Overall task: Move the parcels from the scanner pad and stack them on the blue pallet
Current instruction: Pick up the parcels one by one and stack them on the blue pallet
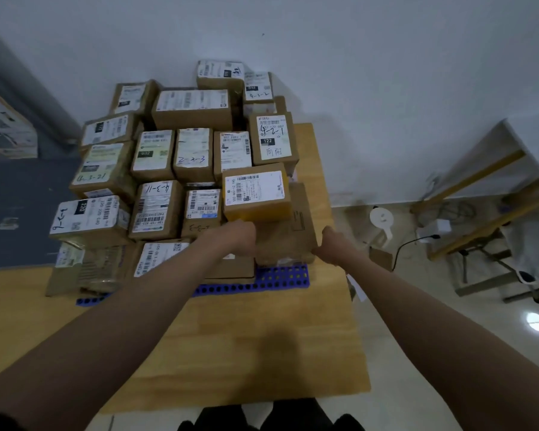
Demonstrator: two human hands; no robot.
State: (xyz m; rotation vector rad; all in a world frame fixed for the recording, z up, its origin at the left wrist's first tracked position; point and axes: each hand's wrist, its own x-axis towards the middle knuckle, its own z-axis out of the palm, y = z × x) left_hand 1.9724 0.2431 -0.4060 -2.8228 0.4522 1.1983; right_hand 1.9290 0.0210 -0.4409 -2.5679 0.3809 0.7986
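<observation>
- At the blue pallet [280,279]'s near right corner, a brown parcel [285,241] is gripped between left hand [241,239] and right hand [330,245].
- Its long axis is seen running hand to hand.

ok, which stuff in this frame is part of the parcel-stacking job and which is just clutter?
Job:
- brown parcel, gripped at both sides by left hand and right hand
- yellow-sided parcel behind it
- stacked parcels
- blue pallet

Clutter:
- white kettle on the floor
- black cable beside it
- table at right
- printed carton far left
</observation>
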